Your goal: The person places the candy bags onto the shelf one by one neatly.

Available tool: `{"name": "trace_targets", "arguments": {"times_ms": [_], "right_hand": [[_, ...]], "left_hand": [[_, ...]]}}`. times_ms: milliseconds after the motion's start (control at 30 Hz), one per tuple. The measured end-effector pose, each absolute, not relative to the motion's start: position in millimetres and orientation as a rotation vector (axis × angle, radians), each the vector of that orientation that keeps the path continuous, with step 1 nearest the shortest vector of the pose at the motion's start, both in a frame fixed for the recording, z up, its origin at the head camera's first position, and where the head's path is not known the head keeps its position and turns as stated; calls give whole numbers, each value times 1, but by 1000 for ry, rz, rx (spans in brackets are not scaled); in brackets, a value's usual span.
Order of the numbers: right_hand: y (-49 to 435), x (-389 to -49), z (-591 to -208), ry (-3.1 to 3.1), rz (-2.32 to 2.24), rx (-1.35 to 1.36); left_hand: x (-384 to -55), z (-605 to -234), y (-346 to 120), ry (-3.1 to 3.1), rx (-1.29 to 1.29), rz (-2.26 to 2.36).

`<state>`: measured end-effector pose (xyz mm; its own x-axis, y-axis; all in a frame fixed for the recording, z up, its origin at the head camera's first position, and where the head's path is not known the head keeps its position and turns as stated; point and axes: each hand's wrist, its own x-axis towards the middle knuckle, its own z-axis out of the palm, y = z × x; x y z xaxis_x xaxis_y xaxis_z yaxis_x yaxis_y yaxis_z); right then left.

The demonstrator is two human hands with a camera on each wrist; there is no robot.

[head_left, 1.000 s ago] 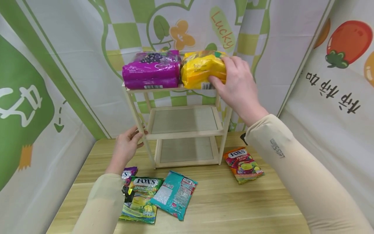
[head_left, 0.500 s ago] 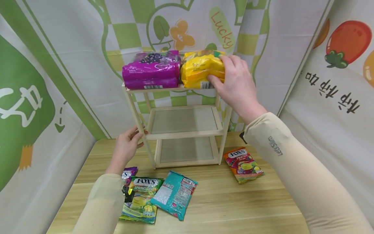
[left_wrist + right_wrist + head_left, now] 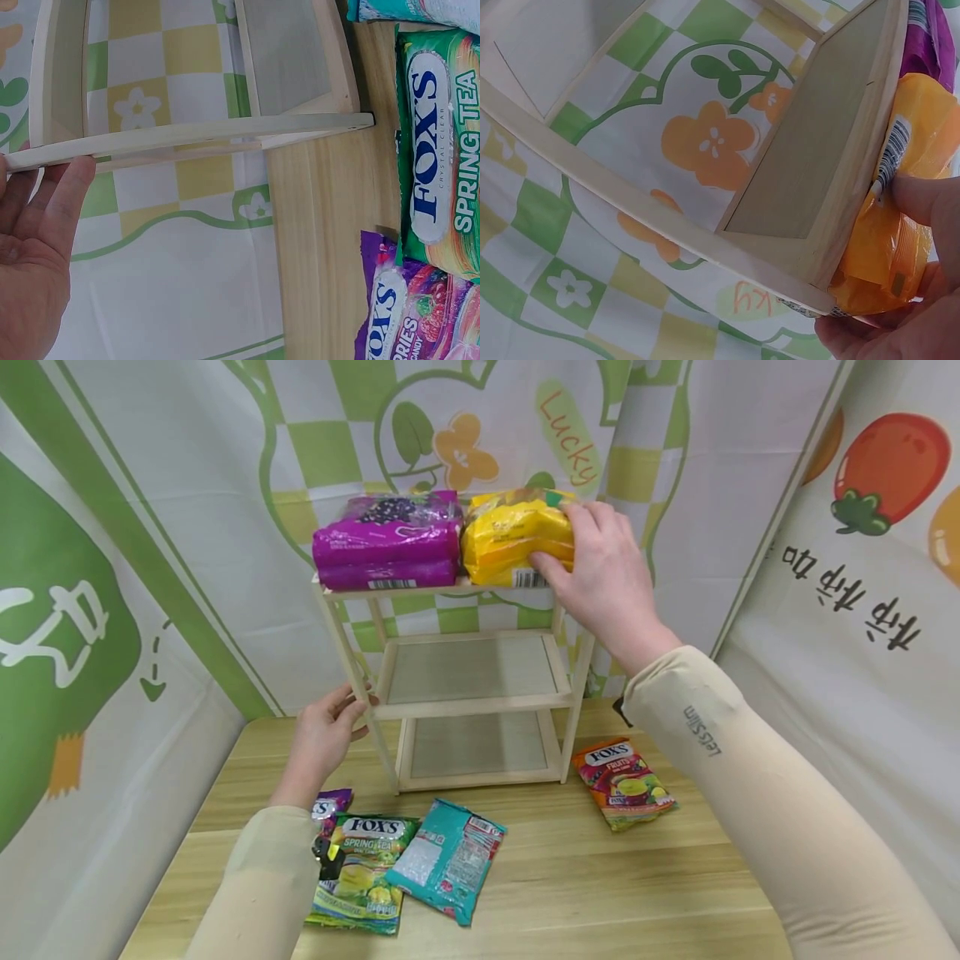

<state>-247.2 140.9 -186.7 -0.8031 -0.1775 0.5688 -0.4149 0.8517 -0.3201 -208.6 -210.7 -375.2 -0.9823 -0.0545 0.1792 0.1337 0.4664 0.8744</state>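
On the top tier of a small wooden shelf (image 3: 472,702) sits a yellow candy bag (image 3: 513,539). My right hand (image 3: 603,572) grips its right end, thumb on the front and fingers over the far side; the right wrist view shows the thumb against the yellow bag (image 3: 885,247) near its barcode. Left of it lies a purple candy bag (image 3: 386,543), right beside the yellow one. My left hand (image 3: 326,731) holds the shelf's left front post at middle-tier height, and in the left wrist view its fingers curl behind the wooden post (image 3: 187,133).
On the wooden table (image 3: 570,885) lie a green Spring Tea bag (image 3: 367,868), a teal bag (image 3: 450,857) showing its back, and a partly hidden purple berries bag (image 3: 412,315). A red-orange Fruits bag (image 3: 622,783) lies right of the shelf. A printed curtain (image 3: 322,452) hangs behind.
My right hand has shifted slightly left, and the right end of the yellow bag with it. The left hand stays on the post.
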Motion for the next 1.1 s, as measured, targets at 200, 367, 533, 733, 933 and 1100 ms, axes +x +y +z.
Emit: {"name": "trace_targets", "arguments": {"times_ms": [200, 367, 533, 733, 933, 1100], "right_hand": [[140, -247, -186, -2487, 598, 431], [140, -248, -186, -2487, 599, 430], [140, -249, -186, -2483, 601, 437], [139, -250, -185, -2492, 603, 436], [139, -251, -184, -2507, 593, 429], [139, -252, -184, -2521, 591, 419]], "left_hand": [[-209, -375, -211, -2527, -68, -1542], [-209, -375, -211, -2525, -66, -1543], [-209, -376, -211, -2527, -63, -1538], [-210, -378, -212, -2527, -72, -1531], [-210, -377, -212, -2528, -68, -1528], [-211, -377, -211, -2532, -69, -1515]]}}
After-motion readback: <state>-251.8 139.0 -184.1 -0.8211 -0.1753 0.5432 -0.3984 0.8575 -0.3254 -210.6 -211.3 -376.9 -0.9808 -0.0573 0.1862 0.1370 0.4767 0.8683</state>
